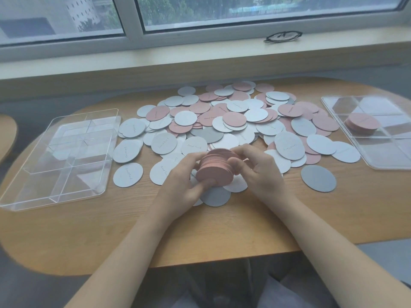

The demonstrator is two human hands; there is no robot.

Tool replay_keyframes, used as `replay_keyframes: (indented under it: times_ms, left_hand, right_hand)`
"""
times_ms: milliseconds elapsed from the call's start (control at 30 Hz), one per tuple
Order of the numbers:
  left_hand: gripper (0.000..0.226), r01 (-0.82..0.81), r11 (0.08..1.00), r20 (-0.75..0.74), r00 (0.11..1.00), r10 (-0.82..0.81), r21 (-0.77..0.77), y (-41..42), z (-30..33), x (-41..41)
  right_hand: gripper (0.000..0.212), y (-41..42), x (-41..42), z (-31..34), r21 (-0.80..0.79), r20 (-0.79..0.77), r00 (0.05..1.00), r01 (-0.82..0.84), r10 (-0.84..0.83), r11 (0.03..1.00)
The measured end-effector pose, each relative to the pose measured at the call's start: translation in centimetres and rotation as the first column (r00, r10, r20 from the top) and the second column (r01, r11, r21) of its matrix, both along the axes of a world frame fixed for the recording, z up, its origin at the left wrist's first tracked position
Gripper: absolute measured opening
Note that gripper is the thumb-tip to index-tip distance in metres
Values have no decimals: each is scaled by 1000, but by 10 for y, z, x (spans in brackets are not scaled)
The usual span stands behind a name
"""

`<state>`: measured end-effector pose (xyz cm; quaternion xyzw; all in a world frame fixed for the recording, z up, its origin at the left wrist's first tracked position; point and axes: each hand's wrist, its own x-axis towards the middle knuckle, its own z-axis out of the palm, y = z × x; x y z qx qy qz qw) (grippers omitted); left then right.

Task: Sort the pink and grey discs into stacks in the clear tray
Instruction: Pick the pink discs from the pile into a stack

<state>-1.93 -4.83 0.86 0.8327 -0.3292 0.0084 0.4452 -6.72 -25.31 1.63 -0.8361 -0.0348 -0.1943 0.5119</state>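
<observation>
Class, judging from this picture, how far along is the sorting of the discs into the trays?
Early. Done: one pink stack sits in the right tray. In hand: the left hand and right hand grip a second pink stack. Left: the left tray shows no discs, and most of the loose pile, all grey included, remains unsorted.

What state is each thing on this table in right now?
Pink stack: gripped between both hands, above the table.
Left hand: curled round the stack.
Right hand: curled round the stack.
Left clear tray: holds no discs.
Right clear tray: holds one pink stack.
Loose discs: pink and grey, unsorted heap.
</observation>
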Motion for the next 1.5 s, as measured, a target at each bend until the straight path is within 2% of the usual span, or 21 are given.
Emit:
replay_keyframes:
  times_ms: [133, 200, 300, 400, 433, 500, 567, 600, 667, 767, 900, 1000, 1100, 1233, 1333, 1400, 1500]
  left_hand:
    - [42, 1, 1000, 12, 1000, -1, 27, -1, -1, -1]
    - [48, 25, 998, 17, 1000, -26, 56, -2, -2, -1]
    - [69, 18, 989, 39, 999, -24, 150, -3, -4, -1]
    - [71, 12, 991, 16, 1000, -14, 137, -3, -4, -3]
    - [67, 5, 993, 15, 1000, -7, 121, -3, -4, -3]
    - [58, -21, 994, -6, 1000, 22, 106, -2, -5, -2]
    - [55, -34, 994, -27, 999, 37, 103, -1, -5, -1]
    - [54, -30, 995, -25, 999, 33, 100, -1, -5, -1]
    - [53, -14, 995, -17, 1000, 16, 99, -2, -4, -2]
    - [55, 0, 995, -19, 1000, 2, 102, -3, -4, -2]
    - [49, 11, 997, -43, 999, -7, 82, -3, -3, -2]
    - [47, -2, 998, -62, 998, 6, 63, -1, -4, -2]
    - [46, -16, 999, -79, 997, 19, 43, 0, -3, -1]
    - [46, -18, 999, -79, 997, 20, 28, 0, -3, -1]
    - [44, -14, 1000, -78, 997, 16, 25, 0, -3, -1]
    - [44, -14, 1000, -86, 996, 16, 22, 0, -3, -1]
    - [48, -18, 999, -84, 996, 20, 28, -1, -4, 0]
  right_hand:
    - [80, 6, -2, -5, -305, -27, 993, -115, 112, 945]
    - [90, 8, -2, -7, -420, -41, 990, -136, 131, 897]
    - [90, 8, -1, -10, -487, -86, 980, -196, 177, 851]
    - [85, 3, 1, -12, -449, -48, 981, -187, 186, 874]
    - [81, 0, 3, -12, -448, 7, 991, -114, 132, 887]
    - [65, -9, 9, -11, -474, 149, 984, 160, -100, 866]
    - [47, -22, 17, -7, -576, 162, 921, 379, -353, 725]
    - [43, -28, 20, -5, -664, 104, 897, 384, -429, 642]
    - [44, -35, 23, -2, -797, -46, 867, 268, -497, 541]
    - [55, -34, 26, -1, -840, -152, 859, 149, -489, 522]
    - [53, -33, 29, -2, -753, -176, 867, 186, -466, 631]
    - [41, -33, 26, 2, -538, -156, 895, 278, -418, 796]
    - [31, -28, 19, 5, -279, -127, 929, 304, -348, 911]
    - [17, -25, 12, 8, -77, 8, 937, 348, -348, 934]
    - [22, -23, 8, 13, -6, 168, 917, 367, -361, 930]
    - [17, -19, 5, 13, 44, 159, 937, 308, -311, 950]
    - [24, -7, 1, 10, 180, 53, 989, 125, -136, 976]
